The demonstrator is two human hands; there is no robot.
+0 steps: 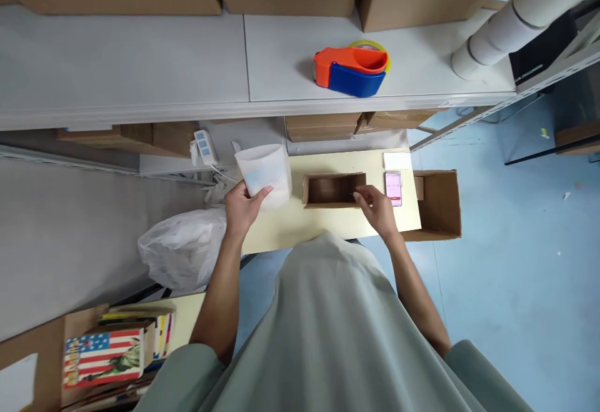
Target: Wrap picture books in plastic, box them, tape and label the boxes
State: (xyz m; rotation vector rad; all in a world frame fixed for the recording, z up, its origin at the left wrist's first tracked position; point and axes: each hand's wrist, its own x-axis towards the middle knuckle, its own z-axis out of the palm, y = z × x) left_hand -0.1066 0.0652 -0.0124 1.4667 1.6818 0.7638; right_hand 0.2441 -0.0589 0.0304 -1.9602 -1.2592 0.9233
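Observation:
My left hand (242,211) grips a white, slightly see-through foam pouch (265,173) from below, thumb across its front. The pouch is raised over the left part of the pale yellow table (281,231); what is inside it, if anything, cannot be made out. On the table's middle stands a small open-topped cardboard box (334,188), its inside brown and bare. My right hand (377,211) is at the box's right end, with thumb and fingers closed on its edge. Just right of that hand lies a phone (394,188) with a lit pink screen, below a white flat pad (396,160).
Above the table runs a grey shelf (178,68) bearing large cartons and an orange-and-blue tape dispenser (351,71). A power strip (205,147) and white plastic bag (185,249) are left. A larger open carton (440,206) stands right. Books (105,356) fill the lower left.

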